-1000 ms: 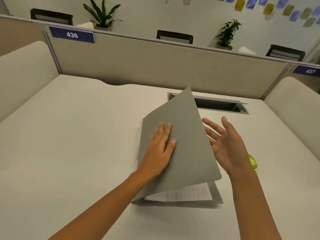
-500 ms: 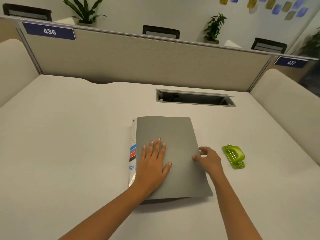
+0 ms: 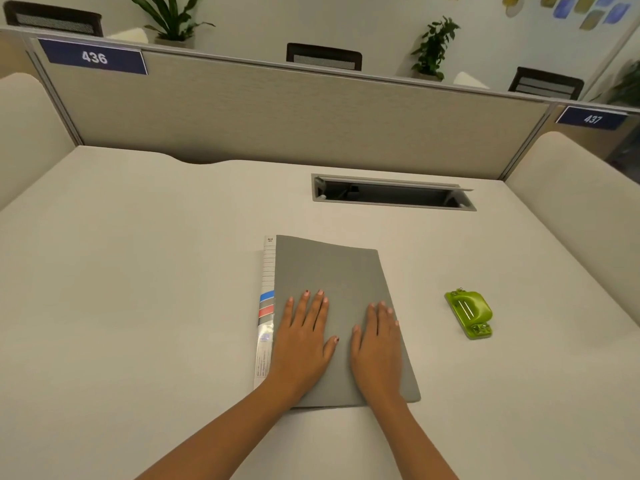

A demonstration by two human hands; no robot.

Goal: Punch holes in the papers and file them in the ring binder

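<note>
Centrally, the desk [image 3: 138, 306] is bearing a closed grey binder [image 3: 332, 271], which is lying flat with its labelled spine [image 3: 266, 306] to the left. Both hands are lying side by side on its cover, the left hand [image 3: 304, 337] and right hand [image 3: 377, 344] pressing down with fingers straight, gripping nothing. Well apart to the right, a green punch [image 3: 470, 313] is sitting on the desk.
</note>
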